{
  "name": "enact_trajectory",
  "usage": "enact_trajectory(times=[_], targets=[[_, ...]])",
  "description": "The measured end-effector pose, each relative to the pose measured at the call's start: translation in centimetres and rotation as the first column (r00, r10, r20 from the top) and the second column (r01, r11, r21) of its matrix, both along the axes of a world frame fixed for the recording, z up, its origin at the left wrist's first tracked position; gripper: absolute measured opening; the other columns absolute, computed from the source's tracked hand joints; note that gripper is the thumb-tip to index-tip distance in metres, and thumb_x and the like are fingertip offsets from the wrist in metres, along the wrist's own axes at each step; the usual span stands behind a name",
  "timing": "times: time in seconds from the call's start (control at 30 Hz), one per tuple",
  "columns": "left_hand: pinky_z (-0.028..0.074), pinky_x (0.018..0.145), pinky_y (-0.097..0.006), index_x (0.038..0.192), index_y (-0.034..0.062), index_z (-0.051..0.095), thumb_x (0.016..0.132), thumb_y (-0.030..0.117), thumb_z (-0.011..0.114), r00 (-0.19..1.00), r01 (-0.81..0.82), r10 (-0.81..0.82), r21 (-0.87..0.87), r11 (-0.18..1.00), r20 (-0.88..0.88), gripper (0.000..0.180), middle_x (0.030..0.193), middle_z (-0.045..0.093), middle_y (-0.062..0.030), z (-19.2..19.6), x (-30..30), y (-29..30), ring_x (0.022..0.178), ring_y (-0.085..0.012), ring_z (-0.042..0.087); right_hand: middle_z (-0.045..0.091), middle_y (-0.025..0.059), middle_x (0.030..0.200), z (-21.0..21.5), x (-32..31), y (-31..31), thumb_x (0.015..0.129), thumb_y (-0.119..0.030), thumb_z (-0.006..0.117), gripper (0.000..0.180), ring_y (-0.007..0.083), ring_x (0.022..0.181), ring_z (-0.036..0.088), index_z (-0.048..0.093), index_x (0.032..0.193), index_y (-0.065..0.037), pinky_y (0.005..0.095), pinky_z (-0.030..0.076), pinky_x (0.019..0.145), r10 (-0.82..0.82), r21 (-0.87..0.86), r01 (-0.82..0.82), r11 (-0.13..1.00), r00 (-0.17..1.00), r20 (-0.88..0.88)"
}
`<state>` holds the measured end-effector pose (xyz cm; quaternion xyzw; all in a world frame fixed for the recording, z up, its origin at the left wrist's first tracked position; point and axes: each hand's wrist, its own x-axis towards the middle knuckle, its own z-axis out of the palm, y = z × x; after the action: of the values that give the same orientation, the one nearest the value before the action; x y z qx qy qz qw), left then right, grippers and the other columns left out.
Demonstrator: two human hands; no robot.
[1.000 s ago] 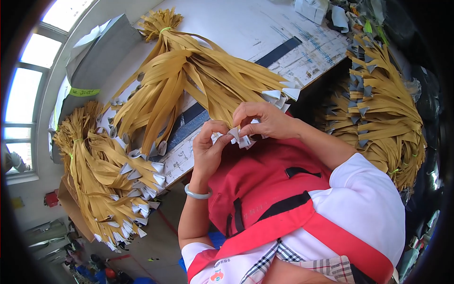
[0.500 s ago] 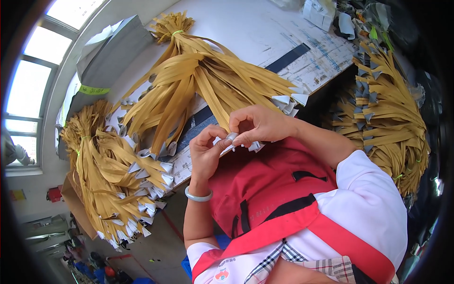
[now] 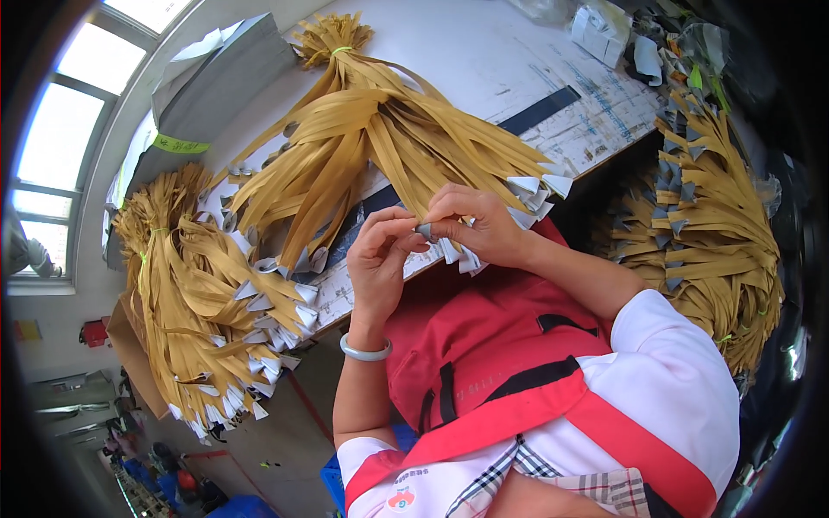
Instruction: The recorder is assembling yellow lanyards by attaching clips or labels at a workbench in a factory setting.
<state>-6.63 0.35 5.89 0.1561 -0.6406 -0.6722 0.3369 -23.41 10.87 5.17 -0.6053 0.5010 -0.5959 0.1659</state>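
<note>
Both the left hand (image 3: 377, 259) and the right hand (image 3: 484, 226) were raised and nearly meeting at the near edge of a white table (image 3: 484, 52), in front of a red apron (image 3: 501, 324). Between their fingertips sat a small grey tip (image 3: 424, 230) at the end of a tan strap. The right forearm slanted in from the right, its wrist bent and knuckles up, thumb and forefinger pinching the tip. The left forearm stood almost upright, a pale bracelet (image 3: 366, 352) round its wrist; its fingers curled toward the tip, thumb below, but whether they pinched it too could not be told. Just beyond the hands, a tied bundle of tan straps (image 3: 380, 121) fanned across the table. More straps hung at left (image 3: 164, 285) and lay heaped at right (image 3: 730, 233).
</note>
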Motion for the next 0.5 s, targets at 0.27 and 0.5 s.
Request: enact_trajectory(times=[0.27,0.5], targets=[[0.052,0.066,-0.029,0.090,-0.0003,0.064,0.081,-0.006,0.074,0.967,-0.056,0.170,-0.498,0.866,0.187,0.015,0.086,0.063,-0.0085,-0.4,0.1,1.0,0.077,-0.0186,0.064,0.062,-0.0014,0.078,-0.8,0.0,0.5,0.096,-0.019,0.069,0.019,0.0059,0.072,0.055,0.066,0.089,-0.001,0.0231,0.045,0.063,0.010,0.411,-0.260,0.874,0.854,0.520],[0.050,0.066,-0.036,0.087,0.0008,0.063,0.083,-0.004,0.072,0.944,-0.026,0.237,-0.664,0.747,0.229,0.011,0.087,0.062,-0.0135,1.7,1.9,0.9,0.075,-0.0303,0.063,0.060,-0.0014,0.080,0.3,0.0,1.2,0.098,-0.018,0.067,0.018,0.0043,0.072,0.053,0.064,0.090,-0.002,0.0213,0.044,0.065,-0.081,0.517,-0.109,0.849,0.940,0.331]])
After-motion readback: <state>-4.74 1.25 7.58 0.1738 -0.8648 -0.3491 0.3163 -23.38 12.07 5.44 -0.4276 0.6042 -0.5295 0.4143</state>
